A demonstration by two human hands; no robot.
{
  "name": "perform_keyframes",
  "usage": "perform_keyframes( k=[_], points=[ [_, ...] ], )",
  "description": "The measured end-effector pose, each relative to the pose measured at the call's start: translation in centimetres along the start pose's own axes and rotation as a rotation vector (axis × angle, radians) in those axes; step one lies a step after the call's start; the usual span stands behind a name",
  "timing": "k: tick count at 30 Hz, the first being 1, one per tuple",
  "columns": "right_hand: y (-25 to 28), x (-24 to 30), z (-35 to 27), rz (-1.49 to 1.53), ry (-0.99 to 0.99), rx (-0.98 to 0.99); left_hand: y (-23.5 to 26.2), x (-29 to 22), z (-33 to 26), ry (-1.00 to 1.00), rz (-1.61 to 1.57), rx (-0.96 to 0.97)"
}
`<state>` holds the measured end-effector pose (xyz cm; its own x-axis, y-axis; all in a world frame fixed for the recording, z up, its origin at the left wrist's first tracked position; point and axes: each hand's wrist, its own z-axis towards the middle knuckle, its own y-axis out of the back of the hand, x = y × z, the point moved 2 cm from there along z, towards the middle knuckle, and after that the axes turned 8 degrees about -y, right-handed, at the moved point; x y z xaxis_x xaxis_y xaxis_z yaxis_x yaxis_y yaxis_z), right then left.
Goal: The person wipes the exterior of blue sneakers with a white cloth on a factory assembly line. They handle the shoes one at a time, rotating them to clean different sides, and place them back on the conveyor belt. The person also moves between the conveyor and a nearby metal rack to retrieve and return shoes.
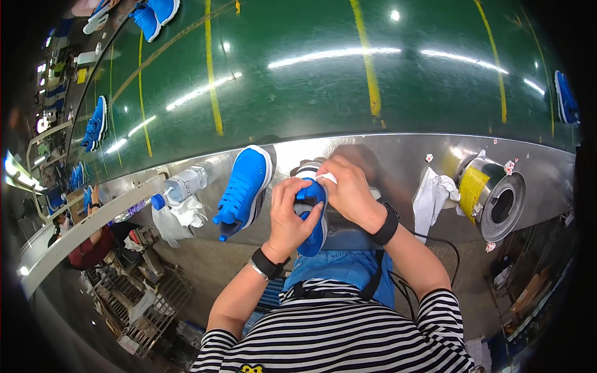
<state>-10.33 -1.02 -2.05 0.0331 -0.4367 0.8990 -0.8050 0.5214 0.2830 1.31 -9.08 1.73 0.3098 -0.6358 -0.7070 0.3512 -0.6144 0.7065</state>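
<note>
My left hand [291, 214] grips a blue sneaker [313, 233] from the side, holding it above my lap at the edge of the metal counter [398, 155]. My right hand [348, 186] presses a small white cloth [326, 178] against the upper part of that shoe. Both wrists wear black bands. A second blue sneaker [244, 186] with a white sole lies on the counter just left of my hands, toe pointing away from me.
A green conveyor belt [311, 68] with yellow lines runs behind the counter, carrying more blue shoes [155, 15]. A plastic bottle with a blue cap [180, 186] and white rags [180, 214] lie at left. A metal can [494, 196] and crumpled cloth [433, 193] sit at right.
</note>
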Motion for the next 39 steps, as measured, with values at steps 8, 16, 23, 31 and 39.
perform_keyframes(
  k=[8,16,23,31,39],
  points=[
    [-0.6,-0.9,-1.6,0.065,0.222,-0.192,0.0,-0.3,0.1,0.015,0.007,0.024],
    [0.8,-1.6,-4.9,0.345,-0.031,-0.256,0.2,-0.4,0.0,0.018,0.033,0.030],
    [-0.2,-1.7,-1.9,0.175,0.269,-0.208,0.1,-0.7,0.4,0.011,0.006,0.050],
    [-1.0,-1.8,-2.1,0.194,0.253,-0.304,0.1,-0.3,0.3,0.014,0.009,0.040],
    [-1.8,-2.8,-4.7,0.215,0.194,-0.340,0.1,-0.4,0.0,0.012,0.028,0.035]
  ],
)
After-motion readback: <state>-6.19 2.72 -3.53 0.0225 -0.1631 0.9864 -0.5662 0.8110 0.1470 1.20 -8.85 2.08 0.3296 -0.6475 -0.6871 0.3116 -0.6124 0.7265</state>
